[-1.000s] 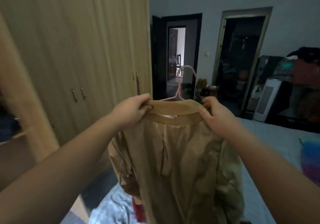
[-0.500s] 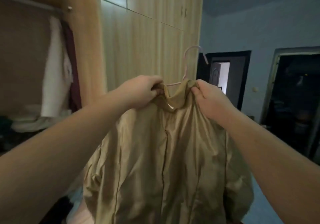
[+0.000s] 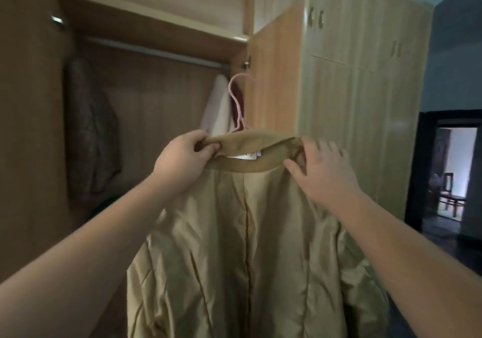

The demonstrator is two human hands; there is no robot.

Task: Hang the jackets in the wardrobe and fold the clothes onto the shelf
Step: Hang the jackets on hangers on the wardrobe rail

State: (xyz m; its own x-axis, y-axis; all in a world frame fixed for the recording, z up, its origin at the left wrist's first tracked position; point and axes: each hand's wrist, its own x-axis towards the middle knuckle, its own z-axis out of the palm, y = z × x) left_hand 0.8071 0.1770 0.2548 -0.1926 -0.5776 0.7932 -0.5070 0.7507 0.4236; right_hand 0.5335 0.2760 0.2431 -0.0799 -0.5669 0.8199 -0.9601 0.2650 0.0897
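Left hand [image 3: 182,159] curls its fingers round the jacket [image 3: 234,233] collar; right hand [image 3: 320,165] pinches it, thumb seemingly underneath; hanger [image 3: 238,110] hook below the rail [image 3: 156,50].

The jacket [image 3: 247,246] hangs before the open wardrobe [image 3: 156,134], below its rail [image 3: 156,50].

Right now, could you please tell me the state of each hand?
Left hand: closed, gripping the collar of the tan jacket.
Right hand: closed, pinching the collar's other end between thumb and fingers.
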